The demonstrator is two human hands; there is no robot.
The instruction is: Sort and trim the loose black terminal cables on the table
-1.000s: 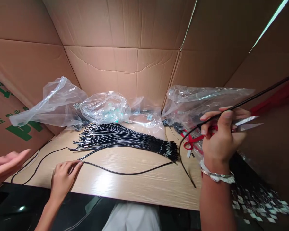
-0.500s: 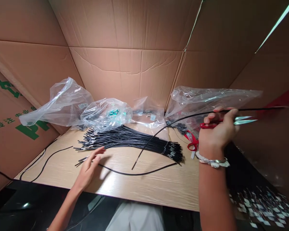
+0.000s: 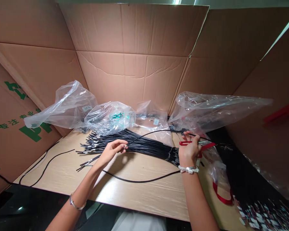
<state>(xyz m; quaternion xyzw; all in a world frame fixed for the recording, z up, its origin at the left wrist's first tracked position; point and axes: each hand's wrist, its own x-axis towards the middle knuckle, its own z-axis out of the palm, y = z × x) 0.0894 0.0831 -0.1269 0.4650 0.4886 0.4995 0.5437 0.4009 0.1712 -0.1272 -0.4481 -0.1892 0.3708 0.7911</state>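
My left hand (image 3: 115, 148) pinches one end of a black cable (image 3: 156, 131). The cable arches from there over to my right hand (image 3: 190, 148), where it runs across the fingers and on to the right. Red-handled scissors (image 3: 185, 143) are also in my right hand, their blades pointing right and partly hidden. Below the raised cable lies a tied bundle of black cables (image 3: 144, 146) with pale-marked ends at the left. One loose black cable (image 3: 139, 181) curves along the table in front of the bundle.
Clear plastic bags (image 3: 69, 109) line the back, one holding small green parts (image 3: 117, 115). Cardboard walls (image 3: 135, 65) enclose the table (image 3: 159, 199). At right lies a large heap of black cables (image 3: 250, 173) with white-tagged ends, near a red loop (image 3: 223, 195).
My left hand has risen to the right and taken the cable's end. My right hand, with scissors and cable, has come down and to the left. The view has shifted slightly.
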